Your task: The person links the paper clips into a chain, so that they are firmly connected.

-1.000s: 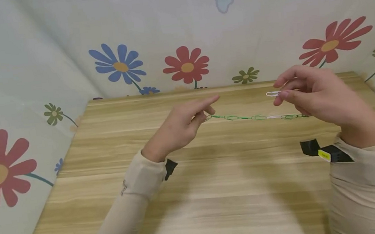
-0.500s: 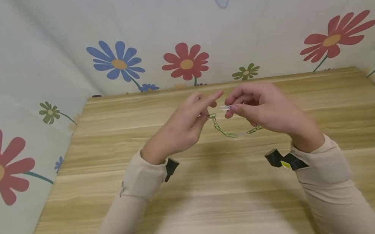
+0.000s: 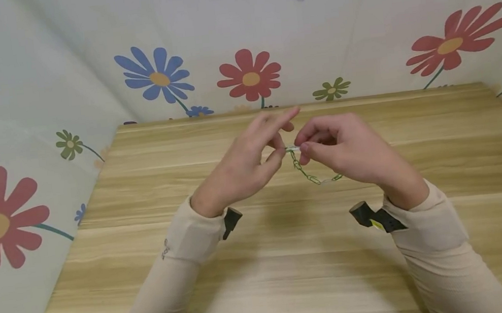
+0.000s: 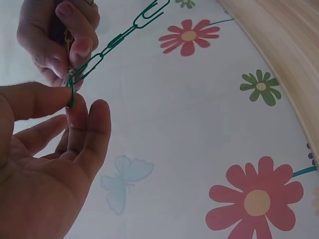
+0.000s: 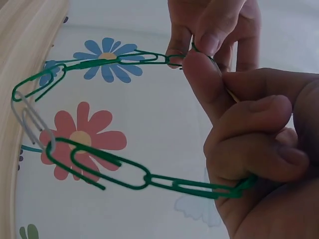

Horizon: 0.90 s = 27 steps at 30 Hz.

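Observation:
A chain of linked green paper clips [image 3: 312, 178], with one white paper clip [image 5: 31, 119] among them, hangs in a loop between the two hands above the table. My left hand [image 3: 242, 165] pinches its green end clip [image 4: 71, 97] between thumb and a finger, with the index finger stretched out. Thumb and index finger of my right hand [image 3: 346, 149] pinch a loose white paper clip [image 3: 293, 148], whose tip meets the green end clip in the head view. The chain's other end runs under the curled lower fingers of the right hand, where it is partly hidden.
Below the hands lies a wood-grain table [image 3: 291, 274]. Behind it and at the left stands a pale cloth backdrop [image 3: 200, 19] printed with flowers. Small black cameras sit at the left cuff [image 3: 231, 222] and right cuff [image 3: 374, 216].
The right hand has moved left with the white paper clip until it meets the left hand's green clip. The chain, stretched nearly straight before, now sags in a loop.

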Each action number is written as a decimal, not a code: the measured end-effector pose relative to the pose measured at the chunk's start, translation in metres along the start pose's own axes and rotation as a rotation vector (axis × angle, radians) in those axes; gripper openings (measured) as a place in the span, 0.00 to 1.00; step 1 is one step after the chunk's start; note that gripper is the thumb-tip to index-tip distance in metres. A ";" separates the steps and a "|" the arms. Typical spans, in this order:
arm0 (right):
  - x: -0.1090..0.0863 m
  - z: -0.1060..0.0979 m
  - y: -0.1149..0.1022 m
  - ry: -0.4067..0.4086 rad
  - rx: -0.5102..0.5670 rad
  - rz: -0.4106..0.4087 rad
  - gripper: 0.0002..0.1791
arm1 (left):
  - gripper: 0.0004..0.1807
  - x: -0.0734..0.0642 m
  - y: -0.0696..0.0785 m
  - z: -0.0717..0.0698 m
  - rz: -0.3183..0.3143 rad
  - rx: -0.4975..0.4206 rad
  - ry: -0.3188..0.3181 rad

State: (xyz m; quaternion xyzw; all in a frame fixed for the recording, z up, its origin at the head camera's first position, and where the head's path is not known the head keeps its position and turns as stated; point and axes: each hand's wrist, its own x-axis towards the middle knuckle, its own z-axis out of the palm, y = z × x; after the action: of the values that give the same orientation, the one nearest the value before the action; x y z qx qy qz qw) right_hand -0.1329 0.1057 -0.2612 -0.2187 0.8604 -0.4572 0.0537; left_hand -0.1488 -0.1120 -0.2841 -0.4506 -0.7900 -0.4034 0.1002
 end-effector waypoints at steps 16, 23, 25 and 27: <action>0.001 0.014 -0.005 0.029 -0.093 -0.020 0.09 | 0.33 -0.001 0.021 0.010 -0.180 0.421 -0.089; 0.001 0.011 -0.003 0.057 -0.030 0.095 0.07 | 0.30 0.002 0.017 0.008 -0.262 0.348 -0.071; 0.000 0.009 -0.003 0.069 -0.027 0.101 0.07 | 0.30 0.001 0.016 0.007 -0.244 0.322 -0.048; -0.001 0.009 -0.003 0.064 -0.028 0.090 0.07 | 0.29 -0.001 0.016 0.007 -0.204 0.319 -0.029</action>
State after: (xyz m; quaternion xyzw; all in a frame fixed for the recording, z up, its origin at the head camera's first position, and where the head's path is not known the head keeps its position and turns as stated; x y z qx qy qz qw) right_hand -0.1285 0.0980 -0.2640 -0.1659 0.8769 -0.4490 0.0436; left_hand -0.1341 -0.1034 -0.2805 -0.3522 -0.8869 -0.2748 0.1176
